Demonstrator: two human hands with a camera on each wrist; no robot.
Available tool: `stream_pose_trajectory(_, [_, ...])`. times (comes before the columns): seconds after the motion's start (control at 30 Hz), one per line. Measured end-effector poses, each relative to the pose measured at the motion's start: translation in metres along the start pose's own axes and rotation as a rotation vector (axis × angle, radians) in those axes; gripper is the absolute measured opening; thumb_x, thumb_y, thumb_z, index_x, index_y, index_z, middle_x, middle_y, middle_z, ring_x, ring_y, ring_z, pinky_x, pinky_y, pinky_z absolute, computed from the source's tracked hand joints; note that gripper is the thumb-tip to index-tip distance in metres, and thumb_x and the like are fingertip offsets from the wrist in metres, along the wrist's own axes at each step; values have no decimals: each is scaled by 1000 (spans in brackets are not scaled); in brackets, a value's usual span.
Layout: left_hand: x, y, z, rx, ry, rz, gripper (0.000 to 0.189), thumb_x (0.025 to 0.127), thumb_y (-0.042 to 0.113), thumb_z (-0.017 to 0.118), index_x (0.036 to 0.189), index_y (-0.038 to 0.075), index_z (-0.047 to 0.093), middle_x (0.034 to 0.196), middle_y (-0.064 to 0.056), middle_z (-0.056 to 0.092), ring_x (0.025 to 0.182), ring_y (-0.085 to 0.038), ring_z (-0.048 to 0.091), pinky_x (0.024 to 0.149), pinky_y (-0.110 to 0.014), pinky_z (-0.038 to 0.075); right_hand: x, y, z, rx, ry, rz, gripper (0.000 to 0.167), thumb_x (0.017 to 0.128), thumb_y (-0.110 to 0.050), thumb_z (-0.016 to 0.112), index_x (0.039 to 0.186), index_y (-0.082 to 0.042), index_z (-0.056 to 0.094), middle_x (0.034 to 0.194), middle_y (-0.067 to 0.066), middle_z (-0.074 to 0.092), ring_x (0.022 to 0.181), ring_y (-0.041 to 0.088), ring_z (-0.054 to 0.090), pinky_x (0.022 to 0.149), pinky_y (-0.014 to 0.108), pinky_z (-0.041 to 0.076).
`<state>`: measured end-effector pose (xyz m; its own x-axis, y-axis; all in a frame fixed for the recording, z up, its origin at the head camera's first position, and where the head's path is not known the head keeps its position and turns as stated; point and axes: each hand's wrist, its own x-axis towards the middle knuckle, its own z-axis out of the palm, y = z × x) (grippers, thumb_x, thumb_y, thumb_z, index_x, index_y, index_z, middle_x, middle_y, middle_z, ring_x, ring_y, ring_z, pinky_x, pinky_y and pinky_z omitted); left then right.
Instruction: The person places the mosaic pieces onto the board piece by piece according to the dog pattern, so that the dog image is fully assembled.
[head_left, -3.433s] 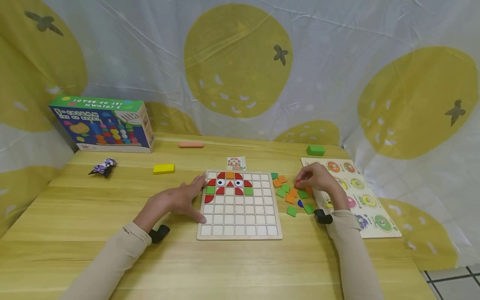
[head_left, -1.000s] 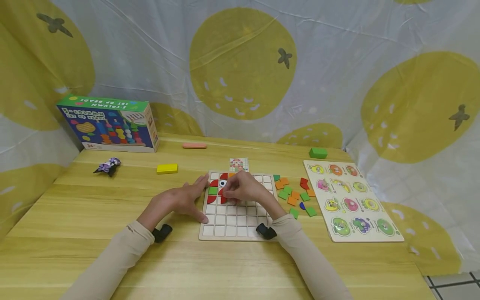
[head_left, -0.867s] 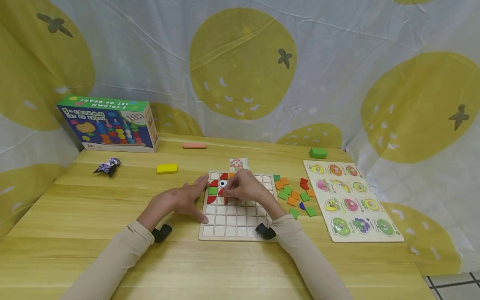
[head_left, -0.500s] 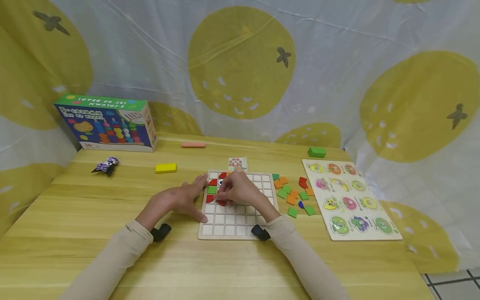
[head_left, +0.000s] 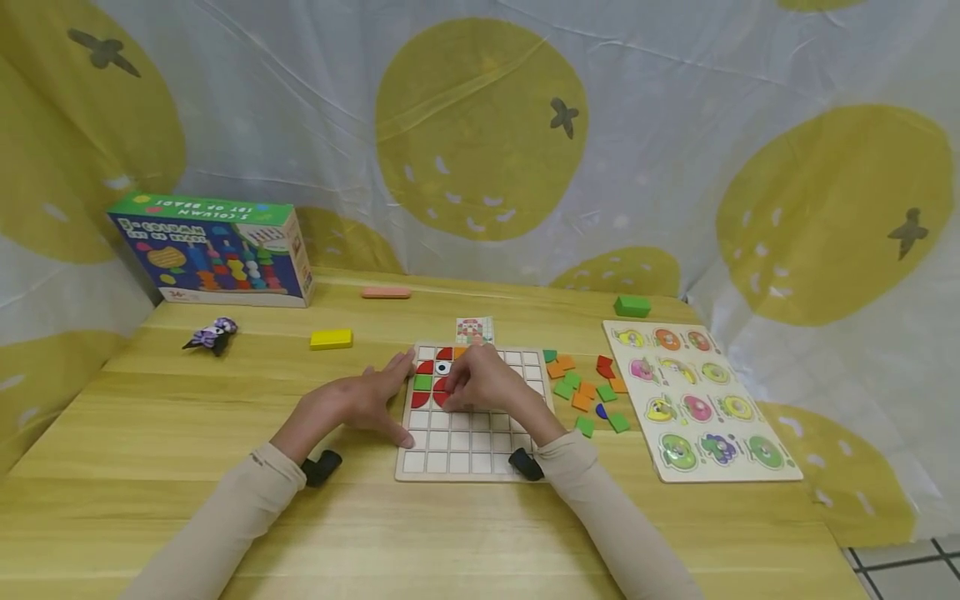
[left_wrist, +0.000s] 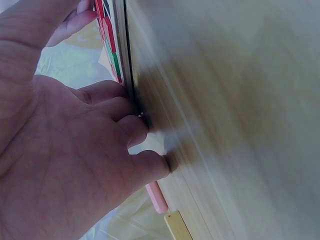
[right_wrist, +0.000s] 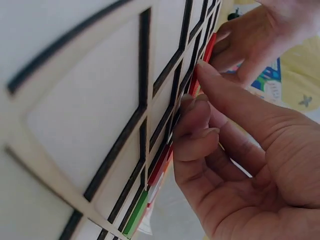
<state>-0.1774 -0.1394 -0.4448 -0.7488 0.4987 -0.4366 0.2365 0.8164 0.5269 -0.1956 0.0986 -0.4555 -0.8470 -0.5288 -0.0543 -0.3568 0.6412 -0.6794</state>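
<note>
A wooden grid board (head_left: 468, 462) lies before me, its upper cells partly filled with red, green and eye-marked tiles. My left hand (head_left: 360, 404) steadies the board's left side, thumb and fingers spread along the edge. In the left wrist view its fingertips (left_wrist: 155, 165) reach down at the table beside the board. My right hand (head_left: 483, 383) is over the upper middle of the grid. Its thumb and finger pinch a red quarter-circle tile (head_left: 439, 400) at a cell of the fourth row, beside another red tile (head_left: 421, 400). The hand hides several tiles to the right.
Loose orange, green, red and blue tiles (head_left: 582, 401) lie right of the board, next to a fruit puzzle board (head_left: 723, 425). A small pattern card (head_left: 475, 328) sits behind. Yellow (head_left: 331, 339), pink (head_left: 386, 292) and green (head_left: 632, 306) blocks, a purple-black trinket (head_left: 212, 336) and a bead-set box (head_left: 213, 254) stand around.
My right hand has moved from the loose tiles to the board with a red tile, which has shifted left into the cell beside the red one. The left hand stays at the board's edge.
</note>
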Motion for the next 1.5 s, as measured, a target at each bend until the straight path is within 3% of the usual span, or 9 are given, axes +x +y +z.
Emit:
stream_pose_trajectory(0.23, [3, 1, 0, 1, -7, 17, 140, 84, 52, 91, 173, 7, -7, 180, -23, -3, 156, -68, 6, 122, -82, 13, -3, 6, -8, 0, -23, -10, 12, 86, -12, 93, 84, -8, 82, 72, -2, 74, 62, 11, 66, 59, 23, 55])
stream_pose_trajectory(0.4, [3, 1, 0, 1, -4, 19, 141, 83, 53, 91, 173, 7, -7, 179, -24, -3, 156, -68, 7, 121, -82, 14, -14, 19, -38, 65, -63, -48, 16, 100, -19, 80, 96, -4, 84, 79, 9, 78, 68, 29, 72, 67, 28, 58])
stream_pose_trajectory(0.57, [1, -3, -1, -1, 3, 11, 141, 83, 53, 92, 173, 7, -7, 179, -25, -2, 155, -68, 7, 121, -82, 15, -43, 58, -83, 71, 6, -96, 18, 103, -14, 76, 110, 2, 82, 96, 12, 81, 79, 40, 74, 73, 33, 61])
stream_pose_trajectory(0.63, [0, -5, -1, 0, 5, 11, 141, 83, 53, 91, 173, 6, -7, 179, -26, -2, 155, -68, 7, 120, -83, 15, -58, 81, -99, 50, 59, -90, 17, 100, -10, 78, 111, 2, 82, 103, 11, 82, 84, 37, 76, 74, 31, 61])
stream_pose_trajectory(0.77, [-1, -5, -2, -2, 3, 22, 141, 83, 53, 91, 172, 6, -7, 179, -26, -3, 154, -70, 7, 120, -83, 15, -80, 121, -118, 25, 147, -42, 16, 94, -1, 82, 109, 4, 82, 99, 14, 81, 83, 30, 74, 70, 25, 56])
stream_pose_trajectory(0.87, [-1, -4, -2, -5, 3, 31, 141, 83, 52, 92, 172, 5, -7, 179, -27, -3, 154, -71, 6, 120, -83, 15, -83, 139, -117, 34, 147, -15, 19, 92, 2, 84, 111, 4, 82, 100, 16, 81, 82, 26, 72, 69, 25, 55])
stream_pose_trajectory(1.0, [-1, -1, -1, -8, 4, 36, 141, 83, 51, 92, 172, 5, -7, 178, -27, -2, 153, -71, 7, 119, -84, 15, -77, 147, -108, 31, 113, -9, 23, 91, -2, 85, 114, 1, 82, 104, 14, 81, 84, 22, 71, 74, 26, 56])
stream_pose_trajectory(1.17, [-3, 1, 1, -10, 9, 29, 140, 83, 51, 92, 173, 5, -5, 178, -28, 0, 154, -70, 8, 119, -83, 17, -70, 143, -100, 1, 106, 28, 19, 91, -3, 86, 110, -2, 84, 93, 4, 77, 79, 16, 63, 72, 27, 53])
stream_pose_trajectory(1.5, [-4, 1, 1, -17, 16, 24, 139, 83, 51, 92, 172, 4, -4, 179, -27, -3, 155, -69, 7, 121, -81, 15, -70, 132, -98, 3, 84, 121, 12, 93, -8, 86, 101, -1, 79, 91, 7, 71, 79, 17, 60, 72, 28, 54])
